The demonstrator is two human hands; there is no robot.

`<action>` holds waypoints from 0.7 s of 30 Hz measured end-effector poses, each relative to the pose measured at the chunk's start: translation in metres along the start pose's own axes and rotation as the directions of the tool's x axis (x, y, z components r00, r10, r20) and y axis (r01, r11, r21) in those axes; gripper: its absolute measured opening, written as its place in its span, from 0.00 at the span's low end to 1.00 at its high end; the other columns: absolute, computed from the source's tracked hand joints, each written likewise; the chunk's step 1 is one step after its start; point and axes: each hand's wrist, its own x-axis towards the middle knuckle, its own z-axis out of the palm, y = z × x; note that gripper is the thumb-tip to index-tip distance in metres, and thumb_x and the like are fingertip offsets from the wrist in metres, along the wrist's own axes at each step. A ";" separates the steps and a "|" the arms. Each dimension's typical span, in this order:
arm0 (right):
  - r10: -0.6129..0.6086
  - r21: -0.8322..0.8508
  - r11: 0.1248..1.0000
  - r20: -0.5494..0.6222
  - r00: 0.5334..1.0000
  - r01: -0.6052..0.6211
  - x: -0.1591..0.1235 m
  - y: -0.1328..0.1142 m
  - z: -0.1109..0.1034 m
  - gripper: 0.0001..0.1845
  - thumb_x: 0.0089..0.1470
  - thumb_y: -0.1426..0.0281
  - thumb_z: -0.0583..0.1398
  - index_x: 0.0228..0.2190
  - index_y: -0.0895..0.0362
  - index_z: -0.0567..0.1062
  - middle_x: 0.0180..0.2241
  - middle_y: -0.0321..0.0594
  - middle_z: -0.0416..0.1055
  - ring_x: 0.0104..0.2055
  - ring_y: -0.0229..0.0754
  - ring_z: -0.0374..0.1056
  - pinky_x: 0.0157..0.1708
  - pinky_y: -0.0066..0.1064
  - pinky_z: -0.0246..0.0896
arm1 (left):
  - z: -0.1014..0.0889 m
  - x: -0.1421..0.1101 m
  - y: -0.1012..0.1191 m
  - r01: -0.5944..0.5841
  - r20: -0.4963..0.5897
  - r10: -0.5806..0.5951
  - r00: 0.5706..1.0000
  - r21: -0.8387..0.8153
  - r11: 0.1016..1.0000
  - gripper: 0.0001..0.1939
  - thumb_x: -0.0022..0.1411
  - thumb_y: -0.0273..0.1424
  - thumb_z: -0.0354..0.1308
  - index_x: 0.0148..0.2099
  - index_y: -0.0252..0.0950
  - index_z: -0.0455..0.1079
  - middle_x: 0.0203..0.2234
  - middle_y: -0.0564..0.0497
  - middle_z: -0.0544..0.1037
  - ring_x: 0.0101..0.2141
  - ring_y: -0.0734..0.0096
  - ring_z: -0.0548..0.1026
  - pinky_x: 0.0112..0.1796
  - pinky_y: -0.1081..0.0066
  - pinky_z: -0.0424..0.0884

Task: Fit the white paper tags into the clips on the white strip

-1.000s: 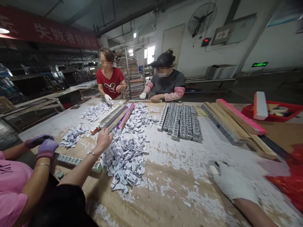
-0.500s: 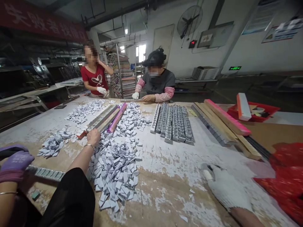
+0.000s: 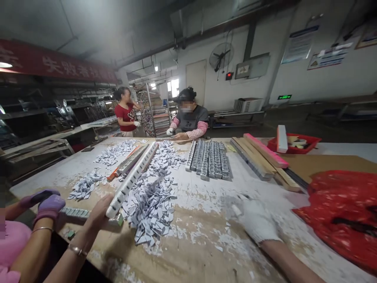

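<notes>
My bare left hand [image 3: 101, 210], with a bangle at its wrist, is closed round the near end of a long white strip [image 3: 132, 179] with a row of dark notches. The strip slants up over a heap of small white flat pieces [image 3: 154, 214]. Close under its near end is a green-ended bar [image 3: 119, 220]. My right hand [image 3: 255, 220], in a white knitted glove, is over the worn tabletop at the right. Its thumb stands apart from blurred fingers, and nothing shows in it. Grey bars with notched tops [image 3: 209, 159] lie side by side farther back.
At the left a co-worker's purple-gloved hands [image 3: 51, 204] hold a notched bar [image 3: 75, 212]. Long boards [image 3: 253, 157] and a red plastic bag [image 3: 338, 208] lie at the right, a red basket [image 3: 315, 141] behind. Two people [image 3: 188, 118] [image 3: 128, 114] are beyond the table.
My left hand has come back toward me and now holds the white strip, raised off the table. The view has shifted; my right hand appears farther left and more blurred.
</notes>
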 end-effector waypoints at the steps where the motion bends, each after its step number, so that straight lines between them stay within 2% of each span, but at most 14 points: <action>1: -0.083 0.052 0.995 -0.076 0.994 0.087 -0.007 -0.017 -0.011 0.26 0.55 0.65 0.55 0.54 0.64 0.71 0.53 0.60 0.69 0.56 0.58 0.64 0.56 0.46 0.57 | 0.001 -0.020 0.006 -0.054 0.070 0.057 0.996 -0.038 0.998 0.08 0.45 0.36 0.63 0.29 0.38 0.72 0.31 0.47 0.77 0.38 0.58 0.75 0.41 0.67 0.72; 3: -0.225 0.137 0.957 -0.198 0.954 0.254 -0.025 -0.052 -0.037 0.28 0.55 0.66 0.56 0.57 0.60 0.67 0.57 0.56 0.65 0.60 0.56 0.59 0.58 0.47 0.56 | 0.015 -0.056 0.023 -0.012 0.196 0.051 0.979 -0.194 0.981 0.10 0.48 0.38 0.63 0.32 0.38 0.74 0.33 0.47 0.77 0.37 0.59 0.74 0.40 0.67 0.72; 5: -0.421 0.161 0.874 -0.222 0.880 0.459 -0.044 -0.085 -0.064 0.29 0.55 0.67 0.58 0.58 0.57 0.66 0.58 0.53 0.63 0.61 0.56 0.56 0.61 0.50 0.52 | 0.041 -0.088 0.042 0.186 0.301 -0.064 0.951 -0.395 0.899 0.14 0.52 0.42 0.62 0.36 0.38 0.75 0.34 0.47 0.76 0.33 0.62 0.73 0.33 0.68 0.72; 7: -0.558 0.179 0.792 -0.176 0.811 0.584 -0.062 -0.110 -0.085 0.31 0.54 0.69 0.59 0.59 0.57 0.65 0.61 0.53 0.60 0.63 0.58 0.52 0.64 0.53 0.43 | 0.074 -0.116 0.061 0.464 0.439 -0.222 0.871 -0.582 0.668 0.21 0.55 0.49 0.61 0.38 0.36 0.74 0.33 0.48 0.75 0.28 0.67 0.71 0.29 0.69 0.70; 8: -0.595 0.196 0.768 -0.133 0.792 0.610 -0.070 -0.118 -0.093 0.31 0.54 0.69 0.60 0.60 0.57 0.64 0.61 0.52 0.59 0.64 0.58 0.50 0.65 0.54 0.41 | 0.089 -0.128 0.069 0.570 0.526 -0.254 0.812 -0.618 0.541 0.23 0.55 0.51 0.61 0.39 0.35 0.74 0.31 0.49 0.74 0.27 0.69 0.70 0.29 0.70 0.69; 9: -0.626 0.218 0.748 -0.079 0.775 0.627 -0.078 -0.123 -0.097 0.31 0.54 0.69 0.60 0.60 0.56 0.65 0.62 0.52 0.59 0.64 0.59 0.50 0.65 0.55 0.38 | 0.102 -0.138 0.075 0.641 0.594 -0.263 0.760 -0.618 0.456 0.25 0.54 0.53 0.62 0.38 0.34 0.73 0.29 0.50 0.73 0.26 0.71 0.69 0.28 0.70 0.67; 10: -0.648 0.246 0.736 -0.014 0.761 0.631 -0.085 -0.126 -0.099 0.30 0.54 0.69 0.60 0.59 0.55 0.65 0.61 0.51 0.60 0.64 0.59 0.50 0.65 0.55 0.37 | 0.111 -0.146 0.078 0.682 0.642 -0.258 0.722 -0.599 0.420 0.26 0.53 0.54 0.63 0.36 0.34 0.73 0.27 0.51 0.72 0.25 0.72 0.68 0.28 0.71 0.66; 11: -0.665 0.279 0.727 0.058 0.744 0.628 -0.093 -0.126 -0.099 0.28 0.54 0.67 0.60 0.57 0.54 0.67 0.60 0.49 0.62 0.63 0.58 0.51 0.65 0.55 0.37 | 0.116 -0.151 0.080 0.695 0.667 -0.247 0.704 -0.572 0.435 0.26 0.53 0.54 0.63 0.35 0.33 0.72 0.25 0.52 0.71 0.25 0.73 0.66 0.28 0.72 0.65; 12: -0.675 0.312 0.722 0.124 0.727 0.618 -0.100 -0.126 -0.096 0.26 0.55 0.65 0.60 0.55 0.53 0.68 0.58 0.48 0.64 0.61 0.57 0.53 0.64 0.55 0.37 | 0.116 -0.154 0.080 0.683 0.675 -0.234 0.700 -0.538 0.494 0.26 0.54 0.54 0.62 0.34 0.33 0.71 0.25 0.53 0.70 0.25 0.73 0.66 0.28 0.73 0.63; 14: -0.681 0.372 0.720 0.217 0.699 0.586 -0.112 -0.126 -0.090 0.21 0.57 0.62 0.59 0.51 0.53 0.71 0.54 0.47 0.67 0.58 0.55 0.57 0.63 0.53 0.40 | 0.107 -0.154 0.078 0.570 0.686 -0.159 0.710 -0.426 0.703 0.24 0.59 0.52 0.58 0.34 0.34 0.71 0.25 0.53 0.71 0.27 0.72 0.66 0.29 0.73 0.62; 16: -0.679 0.419 0.719 0.251 0.690 0.555 -0.122 -0.130 -0.083 0.17 0.58 0.60 0.58 0.47 0.53 0.72 0.49 0.46 0.69 0.54 0.53 0.60 0.61 0.50 0.43 | 0.090 -0.144 0.077 0.312 0.711 -0.025 0.702 -0.276 0.909 0.19 0.63 0.47 0.55 0.35 0.35 0.73 0.30 0.51 0.73 0.32 0.68 0.70 0.34 0.71 0.64; 17: -0.676 0.437 0.718 0.255 0.691 0.542 -0.126 -0.133 -0.080 0.16 0.59 0.60 0.57 0.46 0.53 0.73 0.48 0.45 0.70 0.53 0.52 0.60 0.61 0.49 0.43 | 0.083 -0.135 0.078 0.167 0.707 0.027 0.707 -0.204 0.965 0.17 0.64 0.45 0.54 0.36 0.36 0.74 0.33 0.50 0.75 0.35 0.66 0.71 0.37 0.70 0.65; 19: -0.662 0.464 0.724 0.256 0.705 0.511 -0.131 -0.142 -0.076 0.15 0.58 0.60 0.58 0.45 0.52 0.73 0.47 0.44 0.70 0.52 0.51 0.60 0.61 0.49 0.42 | 0.077 -0.113 0.083 -0.058 0.625 0.089 0.776 -0.070 0.996 0.15 0.67 0.40 0.50 0.37 0.36 0.74 0.39 0.46 0.74 0.39 0.64 0.72 0.41 0.68 0.67; 21: -0.642 0.481 0.732 0.253 0.724 0.482 -0.134 -0.149 -0.073 0.17 0.58 0.59 0.58 0.46 0.52 0.73 0.47 0.43 0.70 0.52 0.52 0.60 0.62 0.50 0.39 | 0.086 -0.083 0.089 -0.198 0.500 0.144 0.854 0.057 0.979 0.15 0.70 0.33 0.45 0.41 0.36 0.73 0.41 0.44 0.73 0.38 0.64 0.72 0.41 0.66 0.67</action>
